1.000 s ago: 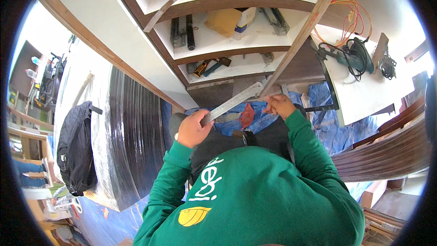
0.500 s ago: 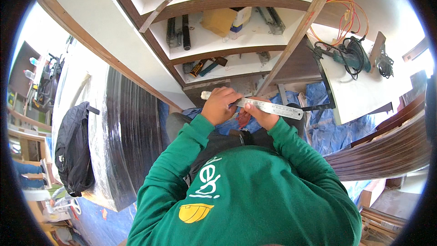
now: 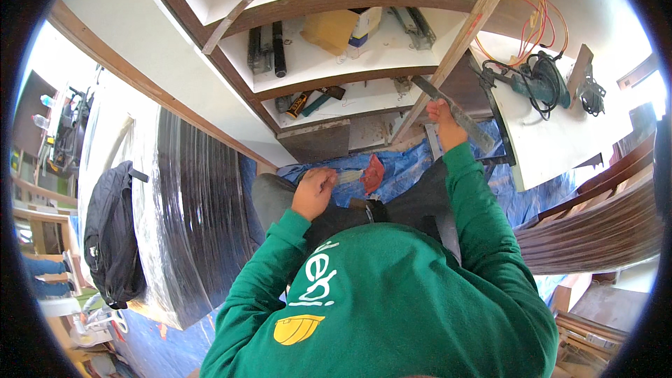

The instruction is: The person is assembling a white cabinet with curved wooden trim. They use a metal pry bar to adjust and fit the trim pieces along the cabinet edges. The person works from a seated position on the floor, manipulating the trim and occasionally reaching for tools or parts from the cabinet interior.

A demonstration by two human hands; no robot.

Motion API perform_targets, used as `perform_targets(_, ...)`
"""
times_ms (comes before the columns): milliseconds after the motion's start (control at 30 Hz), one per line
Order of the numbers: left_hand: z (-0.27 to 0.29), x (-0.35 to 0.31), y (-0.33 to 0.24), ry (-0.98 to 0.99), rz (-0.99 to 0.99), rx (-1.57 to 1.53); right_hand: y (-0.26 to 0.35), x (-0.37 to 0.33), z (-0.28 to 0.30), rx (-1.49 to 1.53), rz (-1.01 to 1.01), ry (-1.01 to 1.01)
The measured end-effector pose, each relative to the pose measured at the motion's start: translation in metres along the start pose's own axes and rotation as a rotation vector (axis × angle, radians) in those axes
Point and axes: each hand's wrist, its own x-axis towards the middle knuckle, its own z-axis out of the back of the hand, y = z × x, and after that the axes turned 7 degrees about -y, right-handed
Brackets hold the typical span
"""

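Note:
My right hand (image 3: 442,115) is raised at the right, beside the upright wooden post of the shelf unit. Its fingers are closed round a flat metal ruler (image 3: 467,126), tilted from upper left to lower right, its dark face showing. Lower down, over my left thigh, my left hand (image 3: 315,190) is closed with its fingers curled. A pale, blurred piece (image 3: 347,177) shows just past those fingertips; I cannot tell if it is held or lies behind. Beyond it, on the blue sheet, is a crumpled red thing (image 3: 373,173).
Ahead stands a shelf unit (image 3: 357,73) holding drawer slides, a cardboard piece and tools. A corded power tool (image 3: 542,87) rests on a white board at right. At left, a black backpack (image 3: 115,234) leans on a plastic-wrapped panel (image 3: 199,189). Blue sheeting (image 3: 406,162) covers the floor.
Both hands were together on the ruler in front of me. The right hand has carried it up and right, turning its dark face up; the left has let go of it and dropped lower left.

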Motion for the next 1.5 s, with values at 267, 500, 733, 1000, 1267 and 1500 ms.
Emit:
perform_targets(267,0.028,-0.035,0.034,-0.087,0.220,0.030,-0.010,0.034,-0.003,-0.070,-0.094,0.014)
perform_targets(500,0.048,-0.033,0.040,-0.168,0.213,0.205,-0.013,0.050,-0.006,0.023,-0.106,0.046)
perform_targets(733,0.045,-0.030,0.040,-0.139,0.329,0.209,-0.004,0.040,-0.003,-0.174,-0.092,0.129)
perform_targets(1000,0.043,-0.029,0.045,-0.056,0.269,0.287,0.004,0.000,-0.006,0.086,0.075,0.016)
perform_targets(1267,0.043,-0.027,0.042,-0.042,0.218,0.331,-0.001,0.014,-0.006,0.117,-0.009,-0.051)
perform_targets(1500,0.042,-0.028,0.044,-0.041,0.197,0.344,-0.003,0.051,-0.010,-0.377,-0.138,-0.111)
